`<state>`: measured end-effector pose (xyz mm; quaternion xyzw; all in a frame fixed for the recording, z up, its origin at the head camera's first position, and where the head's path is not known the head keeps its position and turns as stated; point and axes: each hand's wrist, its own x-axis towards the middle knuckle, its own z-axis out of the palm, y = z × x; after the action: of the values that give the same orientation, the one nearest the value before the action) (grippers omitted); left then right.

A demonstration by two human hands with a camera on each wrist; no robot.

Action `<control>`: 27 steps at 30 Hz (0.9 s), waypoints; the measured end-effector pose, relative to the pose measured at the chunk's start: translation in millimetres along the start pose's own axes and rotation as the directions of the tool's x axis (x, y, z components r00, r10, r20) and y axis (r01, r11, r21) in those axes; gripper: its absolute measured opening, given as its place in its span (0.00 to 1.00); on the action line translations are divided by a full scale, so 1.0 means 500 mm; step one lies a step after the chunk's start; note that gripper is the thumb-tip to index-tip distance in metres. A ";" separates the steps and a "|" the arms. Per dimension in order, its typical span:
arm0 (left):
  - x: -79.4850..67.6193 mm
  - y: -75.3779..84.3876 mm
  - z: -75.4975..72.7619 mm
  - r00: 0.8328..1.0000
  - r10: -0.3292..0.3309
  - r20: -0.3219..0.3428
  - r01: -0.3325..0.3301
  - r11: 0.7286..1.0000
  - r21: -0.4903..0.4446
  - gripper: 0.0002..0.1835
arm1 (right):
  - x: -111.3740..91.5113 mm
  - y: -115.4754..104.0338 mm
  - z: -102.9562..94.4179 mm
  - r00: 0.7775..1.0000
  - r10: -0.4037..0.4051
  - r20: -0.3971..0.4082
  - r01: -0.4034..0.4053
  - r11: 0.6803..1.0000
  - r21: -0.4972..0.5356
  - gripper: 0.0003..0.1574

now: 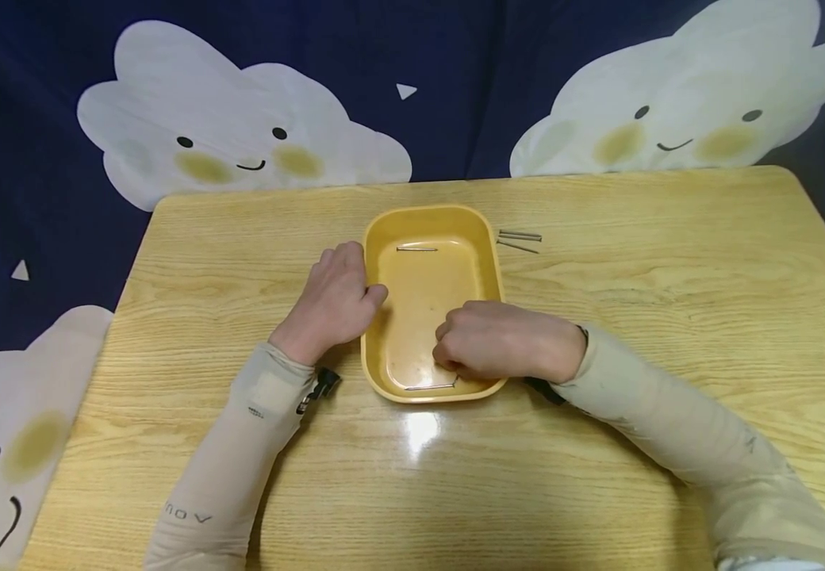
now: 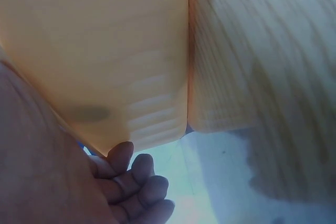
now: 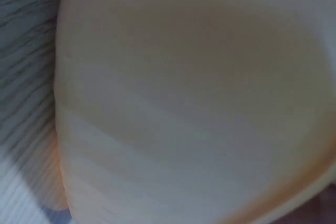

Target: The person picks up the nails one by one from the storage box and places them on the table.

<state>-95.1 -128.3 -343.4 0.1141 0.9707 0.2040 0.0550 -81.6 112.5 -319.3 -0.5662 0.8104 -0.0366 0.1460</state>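
Observation:
A yellow rectangular plastic basin (image 1: 427, 309) stands on the table. My left hand (image 1: 337, 293) grips its left rim, thumb over the edge and fingers along the outside; in the left wrist view, curled fingers (image 2: 142, 182) show beside the outer wall. Inside the basin, at the near right, my right hand (image 1: 494, 339) is curled knuckles up, and a thin metal sliver like a nail's end pokes out beneath it. One nail (image 1: 428, 387) lies close by along the near wall. Another nail (image 1: 416, 249) lies towards the far wall. In the right wrist view the basin's outer wall (image 3: 173, 103) hides the right fingers.
Three nails (image 1: 519, 235) lie on the wooden table (image 1: 669, 277) just right of the basin's far corner. Behind the table hangs a dark blue curtain (image 1: 455, 95) with cloud faces.

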 end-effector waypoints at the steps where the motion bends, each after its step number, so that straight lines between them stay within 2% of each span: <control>1: 0.000 0.000 0.000 1.000 0.002 -0.001 -0.002 1.000 0.002 0.17 | 0.001 0.000 0.001 1.000 -0.001 0.001 0.001 1.000 -0.003 0.21; 12: -0.001 0.000 -0.001 1.000 0.002 0.013 -0.002 1.000 0.012 0.18 | 0.011 -0.003 0.006 0.999 0.032 0.020 -0.032 0.999 -0.022 0.11; 27: 0.001 -0.002 0.000 1.000 0.007 -0.001 -0.007 1.000 0.002 0.17 | 0.010 -0.004 0.008 0.999 0.009 0.032 -0.009 1.000 0.001 0.15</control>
<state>-95.7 -129.1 -344.1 0.1174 0.9706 0.2031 0.0538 -80.3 107.3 -323.7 -0.5628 0.8106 -0.0273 0.1594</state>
